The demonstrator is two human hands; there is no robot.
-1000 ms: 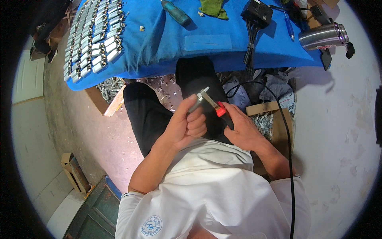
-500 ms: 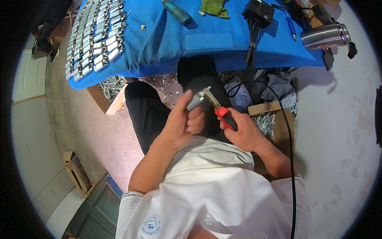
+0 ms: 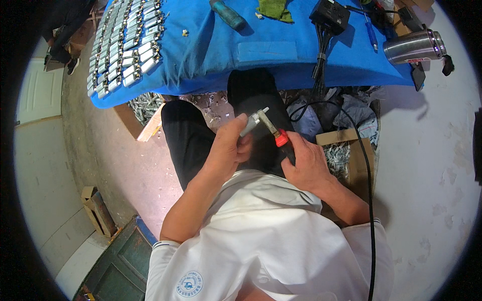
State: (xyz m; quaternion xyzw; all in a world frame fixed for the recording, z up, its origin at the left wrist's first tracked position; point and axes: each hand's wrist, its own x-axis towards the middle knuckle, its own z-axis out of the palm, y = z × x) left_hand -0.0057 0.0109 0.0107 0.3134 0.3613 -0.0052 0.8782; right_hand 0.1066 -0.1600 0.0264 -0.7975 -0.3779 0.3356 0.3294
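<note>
Left hand (image 3: 230, 145) has room leftward; black cable (image 3: 371, 246) bounds the right.

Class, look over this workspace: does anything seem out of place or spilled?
Small pale bits litter the floor beneath the blue-covered table; they look spilled, lying loose outside the cardboard boxes.

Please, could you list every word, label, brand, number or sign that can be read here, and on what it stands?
White shirt: round blue emblem, its ring lettering too small to read clearly.
Steel flask: small red-and-white label, too small to read clearly.
No other lettering can be made out.
</note>
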